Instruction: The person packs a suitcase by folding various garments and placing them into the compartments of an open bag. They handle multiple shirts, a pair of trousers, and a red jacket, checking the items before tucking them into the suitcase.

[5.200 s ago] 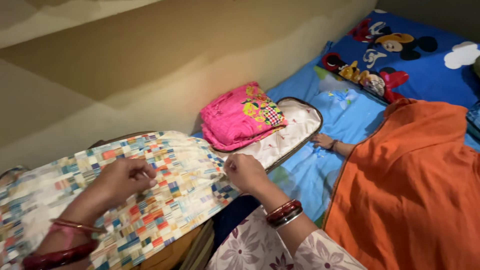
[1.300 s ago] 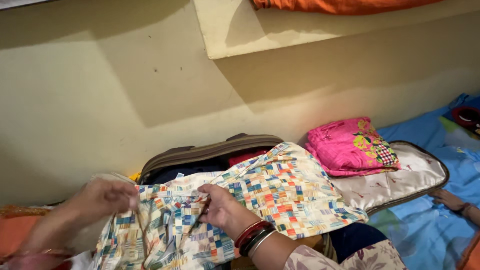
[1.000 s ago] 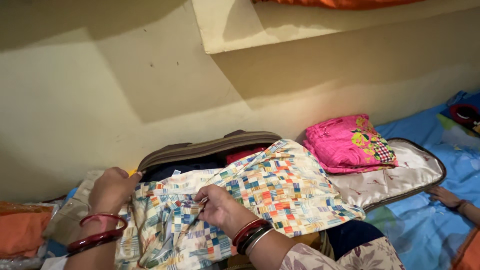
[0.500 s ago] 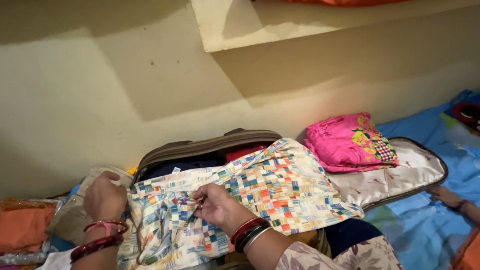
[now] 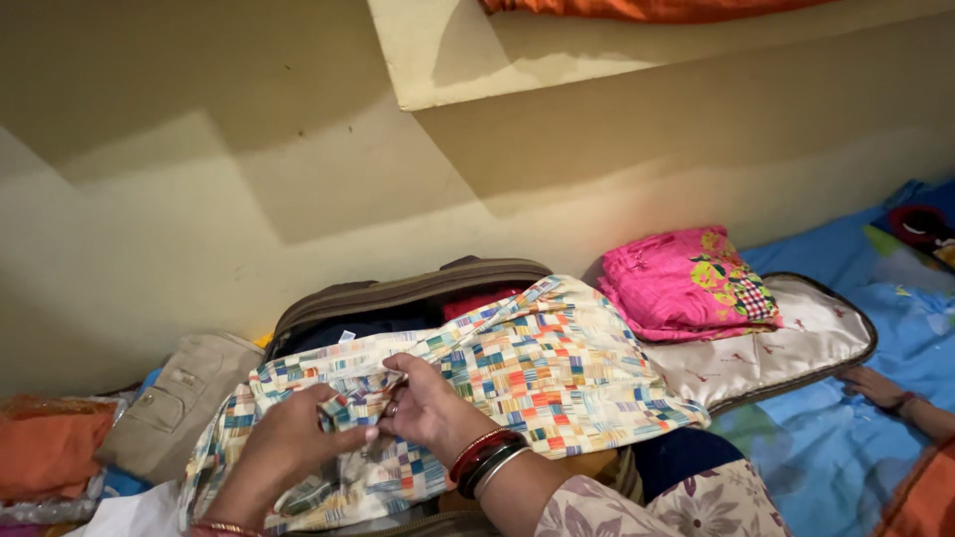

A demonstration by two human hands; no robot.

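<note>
Patchwork-print cotton in cream, blue and orange, a checked garment (image 5: 517, 368) lies draped over an open brown suitcase (image 5: 418, 290) that stands against the cream wall (image 5: 199, 199). A folded pink garment (image 5: 681, 278) rests on the satin-lined suitcase lid (image 5: 796, 343), laid flat on the blue cartoon-print bedsheet (image 5: 875, 398), and a khaki garment (image 5: 174, 403) and orange cloth (image 5: 45, 447) crowd the bed's left edge. Dark and red clothing shows inside the case behind the checked fabric. The left hand (image 5: 293, 438) and right hand (image 5: 428, 403) meet at the garment's near-left end, fingers closed, pinching and gathering bunched cloth between them; red and dark bangles (image 5: 487, 459) ring the right wrist. Another person's hand (image 5: 875, 386) rests on the sheet by the lid's right edge. Orange fabric (image 5: 647, 8) sits on a ledge (image 5: 468, 60) above.
</note>
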